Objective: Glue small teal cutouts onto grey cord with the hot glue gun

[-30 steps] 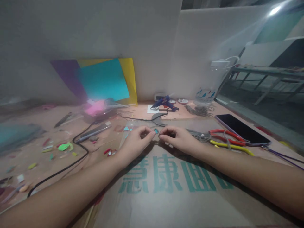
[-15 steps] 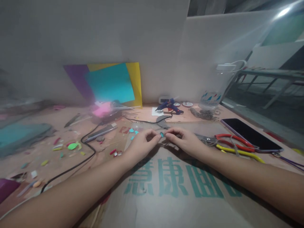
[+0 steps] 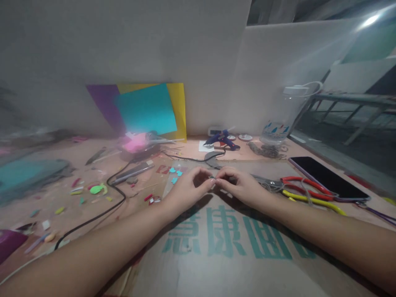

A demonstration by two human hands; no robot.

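Observation:
My left hand (image 3: 193,185) and my right hand (image 3: 237,184) meet fingertip to fingertip above a cardboard sheet (image 3: 201,276) with green printed characters. Both are closed in a pinch, thumbs against forefingers. Between them is a small teal piece (image 3: 212,177), almost wholly covered by the fingers. Left of my left hand lie several little turquoise cut-outs (image 3: 175,180). Close by my right forearm is a plier-like tool (image 3: 305,185) with one red and one yellow handle; a thin grey cord tangles around it.
A blue glue gun (image 3: 223,140) rests behind the hands, its black cable (image 3: 125,194) snaking left. Coloured scraps (image 3: 96,189) litter the left side. At right lie a phone (image 3: 328,177) and, further back, a clear plastic bottle (image 3: 280,123). Coloured sheets (image 3: 148,109) lean on the wall.
The fingertips of both hands have drawn together and now cover most of the teal piece, which showed plainly between them before. The view has shifted slightly.

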